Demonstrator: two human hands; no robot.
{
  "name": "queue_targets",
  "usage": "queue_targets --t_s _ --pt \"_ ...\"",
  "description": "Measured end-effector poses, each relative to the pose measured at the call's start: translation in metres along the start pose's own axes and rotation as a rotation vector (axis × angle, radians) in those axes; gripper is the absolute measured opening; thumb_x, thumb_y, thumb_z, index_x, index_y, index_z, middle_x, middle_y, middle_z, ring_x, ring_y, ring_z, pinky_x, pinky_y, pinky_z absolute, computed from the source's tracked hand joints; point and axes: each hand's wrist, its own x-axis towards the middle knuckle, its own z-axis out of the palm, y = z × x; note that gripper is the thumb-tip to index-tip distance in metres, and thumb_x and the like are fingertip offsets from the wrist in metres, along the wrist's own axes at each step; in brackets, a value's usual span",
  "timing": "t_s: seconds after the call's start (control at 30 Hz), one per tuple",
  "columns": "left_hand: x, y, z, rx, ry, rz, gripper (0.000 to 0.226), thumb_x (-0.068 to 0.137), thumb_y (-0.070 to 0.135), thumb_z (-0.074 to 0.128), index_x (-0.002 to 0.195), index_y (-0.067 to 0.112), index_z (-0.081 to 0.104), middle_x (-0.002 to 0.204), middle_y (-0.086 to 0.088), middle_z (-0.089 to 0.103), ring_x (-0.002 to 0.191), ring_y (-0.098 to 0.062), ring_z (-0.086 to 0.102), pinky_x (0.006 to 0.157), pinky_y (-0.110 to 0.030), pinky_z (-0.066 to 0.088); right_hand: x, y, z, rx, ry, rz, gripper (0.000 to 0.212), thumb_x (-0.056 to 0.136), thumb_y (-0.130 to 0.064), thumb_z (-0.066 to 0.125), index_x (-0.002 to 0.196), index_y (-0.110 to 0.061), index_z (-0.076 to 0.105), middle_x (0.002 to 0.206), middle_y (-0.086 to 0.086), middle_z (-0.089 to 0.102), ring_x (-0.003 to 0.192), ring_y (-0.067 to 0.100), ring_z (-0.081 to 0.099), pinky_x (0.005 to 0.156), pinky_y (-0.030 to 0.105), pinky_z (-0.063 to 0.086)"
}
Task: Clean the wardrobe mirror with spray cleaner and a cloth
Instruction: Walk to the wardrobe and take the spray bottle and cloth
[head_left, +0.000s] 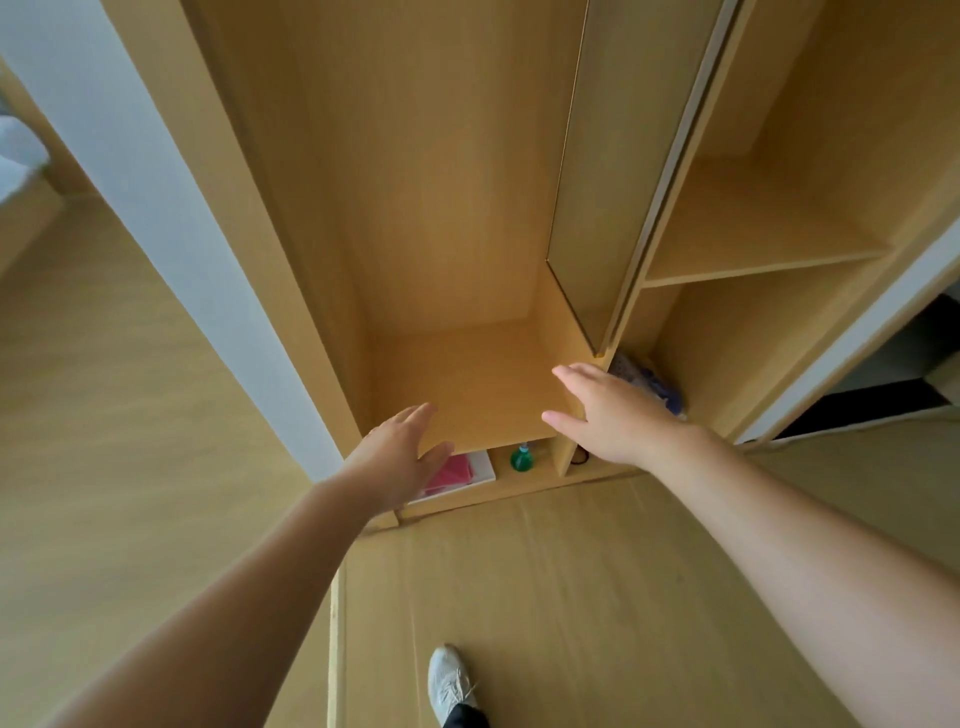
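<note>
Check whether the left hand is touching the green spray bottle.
Apart. The head view shows the left hand open at the shelf edge, with a white tray lying between its thumb and the spray bottle.

Soft even light (edges warped, hands blurred)
</note>
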Motion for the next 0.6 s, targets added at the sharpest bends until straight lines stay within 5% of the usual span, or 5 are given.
queue_targets --t_s 0.6 --pt "0.167 -0.022 -0.026 0.08 0.029 -0.041 0.066 0.097 0.048 0.043 0.152 0.019 0.021 0.157 -0.004 0.028 0.141 -0.026 0.029 0.113 -0.036 0.022 0.171 0.03 -0.013 -0.01 -0.041 -0.079 0.068 0.096 -0.058 0.038 0.153 -0.026 0.017 0.161 -0.001 0.016 0.144 0.02 0.028 0.106 0.038 0.038"
